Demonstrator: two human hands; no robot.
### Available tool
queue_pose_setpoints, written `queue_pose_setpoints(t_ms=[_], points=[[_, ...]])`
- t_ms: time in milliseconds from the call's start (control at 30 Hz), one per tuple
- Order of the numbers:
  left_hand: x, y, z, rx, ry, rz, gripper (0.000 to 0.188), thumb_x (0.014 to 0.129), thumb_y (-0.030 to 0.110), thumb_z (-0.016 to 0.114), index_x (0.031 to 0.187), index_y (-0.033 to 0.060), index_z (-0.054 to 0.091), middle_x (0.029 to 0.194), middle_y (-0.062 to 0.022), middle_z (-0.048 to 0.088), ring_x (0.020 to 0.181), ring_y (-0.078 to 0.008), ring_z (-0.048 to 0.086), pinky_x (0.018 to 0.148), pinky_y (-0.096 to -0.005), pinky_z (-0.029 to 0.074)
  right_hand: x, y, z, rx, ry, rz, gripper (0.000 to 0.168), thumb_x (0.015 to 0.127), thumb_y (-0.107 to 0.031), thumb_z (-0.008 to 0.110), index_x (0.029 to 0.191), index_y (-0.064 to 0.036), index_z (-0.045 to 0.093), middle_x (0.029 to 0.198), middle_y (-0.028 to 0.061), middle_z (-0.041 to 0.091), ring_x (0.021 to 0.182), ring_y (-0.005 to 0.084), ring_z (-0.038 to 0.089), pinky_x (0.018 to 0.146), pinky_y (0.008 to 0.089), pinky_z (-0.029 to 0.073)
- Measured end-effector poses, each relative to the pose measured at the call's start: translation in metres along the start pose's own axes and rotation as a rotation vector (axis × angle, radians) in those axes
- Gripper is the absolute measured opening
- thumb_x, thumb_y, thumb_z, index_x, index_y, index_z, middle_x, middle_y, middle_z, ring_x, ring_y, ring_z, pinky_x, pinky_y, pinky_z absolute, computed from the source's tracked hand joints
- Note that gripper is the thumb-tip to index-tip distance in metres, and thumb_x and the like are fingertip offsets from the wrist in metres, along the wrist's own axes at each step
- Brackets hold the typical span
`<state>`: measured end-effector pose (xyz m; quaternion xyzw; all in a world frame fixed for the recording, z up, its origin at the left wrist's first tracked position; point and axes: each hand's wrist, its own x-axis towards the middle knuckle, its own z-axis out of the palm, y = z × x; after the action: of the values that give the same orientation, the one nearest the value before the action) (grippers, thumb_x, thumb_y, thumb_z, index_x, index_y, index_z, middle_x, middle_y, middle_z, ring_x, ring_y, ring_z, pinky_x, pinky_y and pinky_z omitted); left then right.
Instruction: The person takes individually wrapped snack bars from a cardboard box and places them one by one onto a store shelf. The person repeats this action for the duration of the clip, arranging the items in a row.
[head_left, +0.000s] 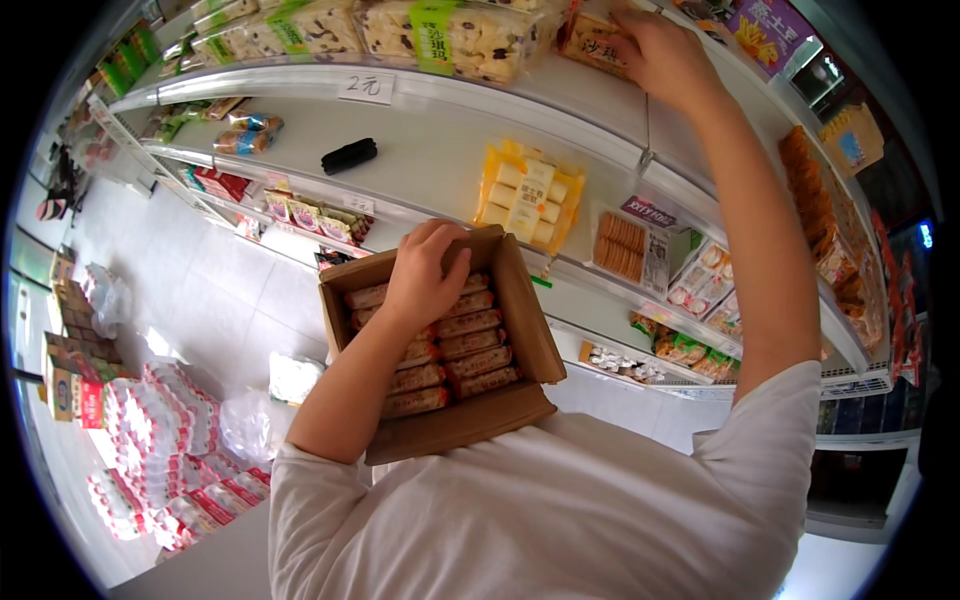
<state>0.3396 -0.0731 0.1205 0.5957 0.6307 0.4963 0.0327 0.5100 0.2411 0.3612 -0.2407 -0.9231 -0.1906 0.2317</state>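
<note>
My left hand grips the far rim of an open cardboard box, its thumb on the inner side. The box is tilted against the front of my white shirt. Inside lie two columns of wrapped snack bars with orange-red ends; my hand and forearm cover some of them. My right arm stretches up to the top shelf, where my right hand holds a clear-wrapped sachima pack. Its fingertips are partly hidden. Larger sachima bags with green bands sit to the left of that pack.
Below, the middle shelf bears a black object, a yellow pack of cake rolls and a biscuit pack. A handwritten price card hangs on the upper edge. Shrink-wrapped bottle packs and cartons stand on the floor at left.
</note>
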Motion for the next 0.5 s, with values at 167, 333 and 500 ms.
queue_pose_setpoints(t_ms=[167, 333, 500], points=[[-0.002, 0.002, 0.002, 0.006, -0.006, -0.007, 0.019, 0.091, 0.005, 0.073, 0.11, 0.0034, 0.07, 0.11, -0.0161, 0.072, 0.105, -0.0407, 0.069, 0.097, -0.05, 0.052, 0.01, -0.004, -0.007, -0.024, -0.1, 0.017, 0.031, 0.101, -0.017, 0.071, 0.128, -0.004, 0.072, 0.12, 0.0182, 0.075, 0.114, 0.0402, 0.07, 0.096, 0.0504, 0.056], [-0.002, 0.005, -0.002, -0.007, 0.01, 0.016, 0.017, 0.092, 0.003, 0.071, 0.108, 0.0025, 0.07, 0.108, -0.0165, 0.072, 0.102, -0.0422, 0.069, 0.093, -0.0492, 0.054, -0.004, -0.027, -0.035, 0.015, -0.121, 0.109, 0.042, 0.101, -0.02, 0.068, 0.137, 0.001, 0.068, 0.137, 0.024, 0.069, 0.133, 0.0452, 0.061, 0.112, 0.054, 0.048], [0.0, 0.003, -0.005, -0.103, 0.032, -0.005, 0.015, 0.093, 0.0, 0.068, 0.108, -0.0014, 0.069, 0.105, -0.0196, 0.071, 0.099, -0.0466, 0.067, 0.088, -0.0492, 0.057, -0.043, -0.078, -0.064, 0.156, 0.299, -0.134, 0.027, 0.1, -0.018, 0.073, 0.123, -0.003, 0.074, 0.118, 0.0193, 0.075, 0.109, 0.0375, 0.071, 0.093, 0.0467, 0.055]])
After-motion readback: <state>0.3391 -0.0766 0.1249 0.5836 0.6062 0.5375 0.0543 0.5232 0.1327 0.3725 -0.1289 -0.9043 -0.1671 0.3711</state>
